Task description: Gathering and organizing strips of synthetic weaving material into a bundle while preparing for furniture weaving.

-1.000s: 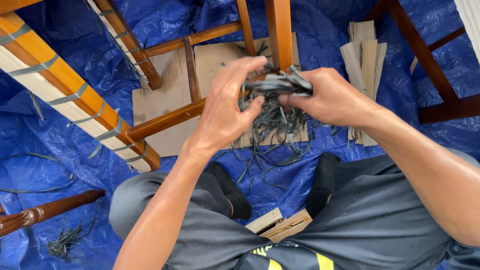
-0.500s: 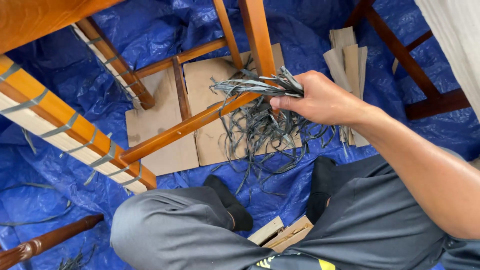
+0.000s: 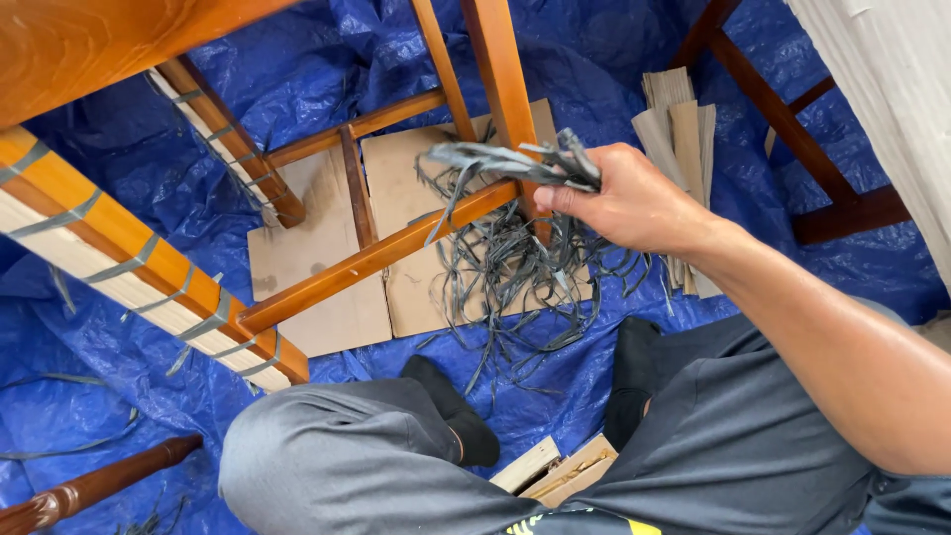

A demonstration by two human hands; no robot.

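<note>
My right hand (image 3: 629,203) grips a bundle of thin grey-green strips (image 3: 515,163) at its upper end, and the loose ends hang down in a tangle (image 3: 515,272) over cardboard sheets (image 3: 327,267). The bundle sits just in front of a wooden chair rung (image 3: 376,260) and leg (image 3: 500,74). My left hand is out of view. My legs in grey trousers (image 3: 357,456) and black socks (image 3: 451,411) rest on a blue tarp (image 3: 119,367).
An overturned wooden chair frame with pale woven banding (image 3: 119,267) crosses the left side. Folded cardboard pieces (image 3: 679,124) lie at the right, by a dark wooden frame (image 3: 842,213). A turned wooden leg (image 3: 89,485) lies at lower left. Small wood blocks (image 3: 555,471) sit between my legs.
My left hand has let go of the strip bundle and left the view. My right hand now holds the bundle alone, a little further right.
</note>
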